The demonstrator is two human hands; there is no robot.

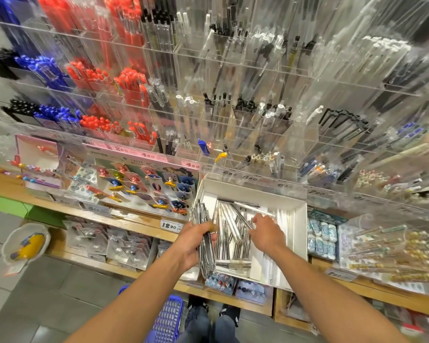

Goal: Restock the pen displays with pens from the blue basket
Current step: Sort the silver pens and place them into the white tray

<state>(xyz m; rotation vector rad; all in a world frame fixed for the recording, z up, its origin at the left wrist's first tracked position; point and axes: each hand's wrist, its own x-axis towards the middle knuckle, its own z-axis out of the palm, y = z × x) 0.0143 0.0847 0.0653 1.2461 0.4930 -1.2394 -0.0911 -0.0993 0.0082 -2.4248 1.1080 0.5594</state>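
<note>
— Two hands at work, as we see it: our left hand (196,240) curls round a bundle of clear pens (204,240), thumb and fingers wrapped tight about the middle of it, the bundle standing nearly upright at the left wall of the white box (299,226).

— And our right hand (266,232)?

— It reaches into that box, fingers bent down among the loose clear pens (233,233) lying there. We cannot tell whether it pinches one or only touches them; the fingertips are hidden among the barrels.

— Where do we find the blue basket (167,318)?

— On the floor by our feet, low in the view, between our forearms, well apart from the box. What lies in it we cannot make out.

— And the displays?

— The clear acrylic pen racks (258,115) rise behind the box in tiers of slanted compartments. Blue pens (47,68) and red pens (131,85) fill the left ones; black and clear pens stand in the middle; several compartments to the right look sparse, though blur hides much there.

— The box itself?

— It sits on the wooden shelf (144,227), just under the lowest rack tier, with a price tag (170,225) on the shelf edge just left of our left hand.
</note>
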